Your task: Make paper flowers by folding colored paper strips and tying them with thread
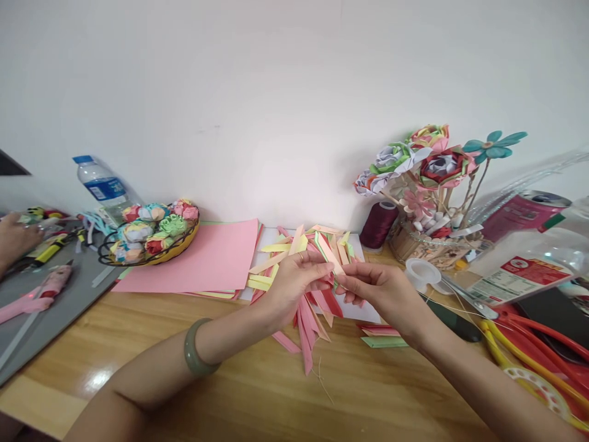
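Both of my hands pinch a folded paper strip, peach on its face with a green edge, held up slantwise over the pile. My left hand grips it from the left, thumb on the peach face. From the right, my right hand closes thumb and fingers on its lower end. Below and behind them lies a loose heap of folded paper strips in pink, yellow, peach and red, on white paper. A few folded strips lie apart, just under my right wrist.
Coloured paper sheets and a basket of paper flowers stand left. At right are a thread spool, a flower holder, scissors and a plastic bottle. Another person's hand and a glue gun appear far left.
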Tool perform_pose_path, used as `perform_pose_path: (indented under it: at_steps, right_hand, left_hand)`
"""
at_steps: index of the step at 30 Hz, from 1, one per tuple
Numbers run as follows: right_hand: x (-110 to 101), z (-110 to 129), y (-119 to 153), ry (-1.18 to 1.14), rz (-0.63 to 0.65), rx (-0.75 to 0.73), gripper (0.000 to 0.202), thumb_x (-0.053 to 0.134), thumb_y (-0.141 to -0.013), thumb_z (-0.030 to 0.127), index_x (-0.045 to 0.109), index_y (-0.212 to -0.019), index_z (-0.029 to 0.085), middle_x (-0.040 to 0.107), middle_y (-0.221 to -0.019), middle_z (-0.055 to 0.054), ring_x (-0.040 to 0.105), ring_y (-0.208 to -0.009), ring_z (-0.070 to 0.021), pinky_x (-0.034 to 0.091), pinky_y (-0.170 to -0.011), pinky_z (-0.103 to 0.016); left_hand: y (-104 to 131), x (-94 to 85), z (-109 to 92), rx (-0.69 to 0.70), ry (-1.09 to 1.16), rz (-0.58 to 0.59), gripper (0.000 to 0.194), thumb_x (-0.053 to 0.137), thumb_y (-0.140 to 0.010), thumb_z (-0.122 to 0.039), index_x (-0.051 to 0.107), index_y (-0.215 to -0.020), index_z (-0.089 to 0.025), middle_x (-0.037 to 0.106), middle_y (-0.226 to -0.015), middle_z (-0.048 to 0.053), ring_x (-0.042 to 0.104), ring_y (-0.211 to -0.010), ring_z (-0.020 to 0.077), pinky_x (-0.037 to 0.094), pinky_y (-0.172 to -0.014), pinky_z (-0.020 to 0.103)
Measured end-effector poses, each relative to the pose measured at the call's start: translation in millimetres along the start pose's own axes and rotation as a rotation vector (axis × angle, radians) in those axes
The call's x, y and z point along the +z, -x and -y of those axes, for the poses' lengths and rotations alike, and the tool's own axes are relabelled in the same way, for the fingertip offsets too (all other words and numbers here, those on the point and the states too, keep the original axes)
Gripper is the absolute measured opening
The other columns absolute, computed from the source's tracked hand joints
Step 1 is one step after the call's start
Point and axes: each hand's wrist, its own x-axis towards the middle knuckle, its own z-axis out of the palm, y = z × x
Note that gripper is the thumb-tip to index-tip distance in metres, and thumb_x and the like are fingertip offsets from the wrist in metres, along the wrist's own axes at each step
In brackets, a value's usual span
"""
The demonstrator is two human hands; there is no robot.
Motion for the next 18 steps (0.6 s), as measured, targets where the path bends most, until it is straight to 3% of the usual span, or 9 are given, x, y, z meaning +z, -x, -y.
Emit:
perform_pose_path:
  at_steps: [5, 8, 12, 15, 18]
  right_hand:
    - [0.4, -1.4, 1.9, 0.075, -0.001, -0.04, 0.033, 0.062, -0.064, 0.049, 0.064, -0.071, 0.017, 0.061, -0.06, 0.0, 0.052, -0.052, -0.0103, 0.044, -0.053, -0.025]
    - [-2.0, -4.0, 0.2, 0.179, 0.016, -0.065, 0.037, 0.052, -0.072, 0.052, 0.062, -0.07, 0.017, 0.061, -0.061, -0.002, 0.054, -0.054, -0.0125, 0.044, -0.053, -0.025]
    - [-5.7, -13.5, -2.7, 0.589, -0.058, -0.196, 0.03, 0.039, -0.083, 0.041, 0.056, -0.072, 0.019, 0.062, -0.064, -0.002, 0.057, -0.059, -0.0149, 0.041, -0.054, -0.026]
    - [-5.9, -20.1, -0.9, 0.9, 0.008, -0.266, 0.012, 0.049, -0.077, 0.03, 0.056, -0.08, 0.02, 0.062, -0.07, -0.002, 0.055, -0.061, -0.0156, 0.037, -0.053, -0.025]
    - [0.1, -21.2, 4.8, 1.003, 0.061, -0.296, 0.016, 0.058, -0.069, 0.025, 0.057, -0.084, 0.019, 0.061, -0.078, -0.004, 0.054, -0.065, -0.0175, 0.035, -0.054, -0.026]
  left_hand:
    - [0.4, -0.1, 0.5, 0.014, 0.017, -0.009, 0.016, 0.068, -0.064, -0.023, 0.057, -0.067, -0.011, 0.058, -0.062, 0.001, 0.057, -0.062, 0.01, 0.046, -0.068, 0.027]
    - [-1.7, -0.4, -0.7, 0.022, 0.043, -0.03, 0.017, 0.07, -0.062, -0.023, 0.058, -0.067, -0.011, 0.057, -0.063, 0.0, 0.055, -0.06, 0.0082, 0.046, -0.068, 0.025]
    - [-4.9, -1.4, -4.9, 0.044, 0.085, -0.088, 0.018, 0.072, -0.059, -0.021, 0.059, -0.067, -0.012, 0.056, -0.064, -0.001, 0.053, -0.057, 0.0064, 0.045, -0.066, 0.024]
    - [-5.5, -2.4, -8.2, 0.049, 0.087, -0.099, 0.018, 0.071, -0.059, -0.022, 0.058, -0.066, -0.012, 0.056, -0.064, -0.002, 0.053, -0.057, 0.0064, 0.044, -0.066, 0.024]
    - [-5.2, -3.5, -10.2, 0.069, 0.088, -0.109, 0.017, 0.071, -0.06, -0.022, 0.058, -0.065, -0.012, 0.055, -0.065, -0.002, 0.052, -0.059, 0.006, 0.044, -0.066, 0.023]
